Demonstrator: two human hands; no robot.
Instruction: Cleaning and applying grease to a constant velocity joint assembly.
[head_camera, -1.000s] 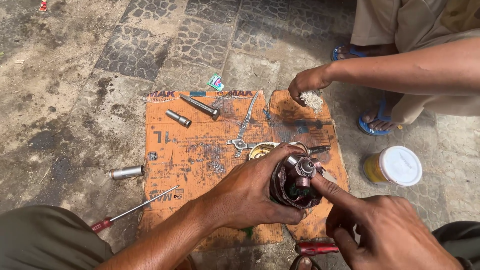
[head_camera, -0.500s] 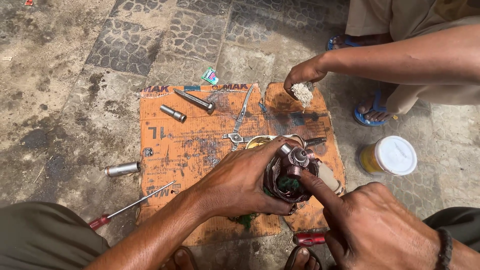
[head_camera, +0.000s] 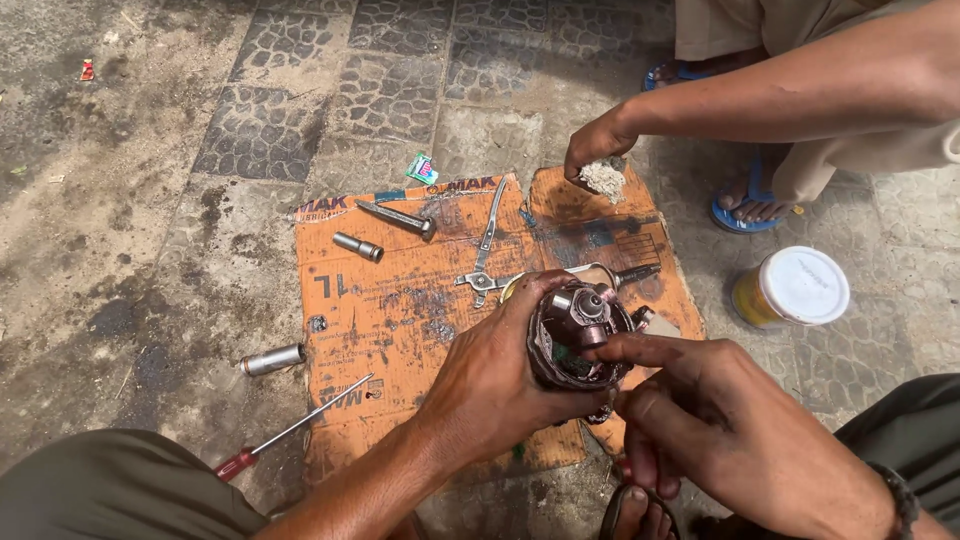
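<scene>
Clearly, a greasy round motor part (head_camera: 578, 335) is held above the near right part of an oil-stained orange cardboard sheet (head_camera: 400, 300) laid on the paved ground. It is gripped by the left hand (head_camera: 500, 380), whose fingers are wrapped around its side, while the right hand (head_camera: 720, 430) is brought in from the right, its forefinger stretched out and pressed against the central hub; the other fingers are curled in with nothing held.

The step in hand is judged to be an inspection or seating of something at the hub. For the next move a steady hold by the left hand and fine fingertip work would be called for.

On the cardboard a scissor-like tool (head_camera: 483, 250), a socket bit (head_camera: 358, 246) and a longer metal piece (head_camera: 396, 217) are laid, well apart from the hands. Off its left edge a metal cylinder (head_camera: 272, 359) and a red-handled screwdriver (head_camera: 290, 430) are seen. To the right, a white-lidded jar (head_camera: 792, 289) stands near, and another person's hand (head_camera: 595, 150) is held over the far corner, so open room is found mostly to the left.
</scene>
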